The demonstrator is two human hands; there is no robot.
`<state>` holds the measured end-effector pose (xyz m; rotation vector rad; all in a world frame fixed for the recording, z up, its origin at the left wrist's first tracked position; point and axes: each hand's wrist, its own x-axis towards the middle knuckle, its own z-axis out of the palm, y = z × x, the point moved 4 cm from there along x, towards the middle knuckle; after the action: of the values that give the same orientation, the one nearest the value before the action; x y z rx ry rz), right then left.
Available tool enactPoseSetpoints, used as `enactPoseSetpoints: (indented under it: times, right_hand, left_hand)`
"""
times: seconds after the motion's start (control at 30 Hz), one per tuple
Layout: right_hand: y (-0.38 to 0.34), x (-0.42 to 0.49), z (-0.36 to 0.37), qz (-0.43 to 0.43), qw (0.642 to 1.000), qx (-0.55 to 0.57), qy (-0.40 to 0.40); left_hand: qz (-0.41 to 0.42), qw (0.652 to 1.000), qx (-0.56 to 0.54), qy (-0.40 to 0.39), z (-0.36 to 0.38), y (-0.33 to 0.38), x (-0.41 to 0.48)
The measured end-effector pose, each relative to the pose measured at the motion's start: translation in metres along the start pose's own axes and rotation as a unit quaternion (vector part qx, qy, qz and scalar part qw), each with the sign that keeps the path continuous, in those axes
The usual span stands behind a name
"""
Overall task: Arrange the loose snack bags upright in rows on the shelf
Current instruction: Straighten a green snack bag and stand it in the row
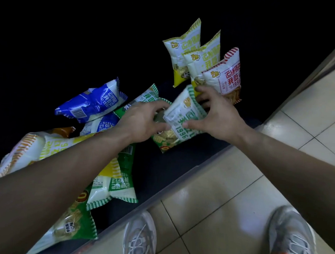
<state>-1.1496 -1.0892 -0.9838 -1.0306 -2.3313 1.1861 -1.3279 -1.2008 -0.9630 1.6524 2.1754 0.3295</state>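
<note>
Loose pile of snack bags [96, 106] lay at left on the dark shelf [179, 167]. Left hand [141, 123] and right hand [216, 118] both closed around 1 green bag [180, 123], fingers curled on its opposite edges. Its long axis tilted, probably not yet upright. 3 standing bags [203, 62] waited just beyond, nearer the right hand.
</note>
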Motion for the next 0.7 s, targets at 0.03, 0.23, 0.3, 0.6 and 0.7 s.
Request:
enactPoseSetpoints:
  times: [0.03,0.23,0.3,0.6,0.7]
  right_hand:
    - [0.004,-0.001,0.002,0.011,1.000,-0.014,-0.021]
    - [0.008,-0.002,-0.006,0.008,0.997,-0.047,-0.056]
    - [0.001,0.001,-0.010,0.000,0.994,-0.091,-0.062]
    - [-0.003,-0.009,-0.024,-0.015,0.996,-0.078,-0.027]
    - [0.017,-0.020,-0.038,0.004,0.998,-0.070,0.004]
  left_hand:
    - [-0.014,0.999,-0.046,0.000,0.001,-0.004,-0.001]
    - [-0.046,0.985,-0.168,-0.014,0.009,-0.009,-0.002]
    - [-0.037,0.988,-0.146,0.044,-0.002,0.001,-0.003]
    - [-0.011,0.997,0.070,-0.031,-0.002,0.039,0.006]
    - [-0.019,0.998,0.060,-0.002,-0.008,0.048,0.009]
